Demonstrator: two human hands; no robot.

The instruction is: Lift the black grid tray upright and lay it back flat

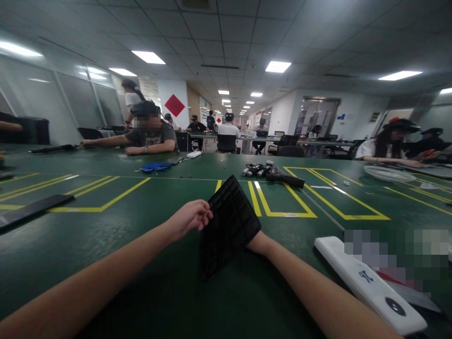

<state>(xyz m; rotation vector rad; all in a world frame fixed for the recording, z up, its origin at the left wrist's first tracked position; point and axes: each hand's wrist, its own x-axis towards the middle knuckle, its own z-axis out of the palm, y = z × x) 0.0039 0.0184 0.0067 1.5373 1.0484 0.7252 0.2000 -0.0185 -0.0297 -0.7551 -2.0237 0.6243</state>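
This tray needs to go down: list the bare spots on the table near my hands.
Bare green table mat lies between the left hand and the flat black strip; the yellow-taped rectangle right of the black gridded plastic tray is bare too. Crowded: the long white device at right, grey cable connectors beyond.
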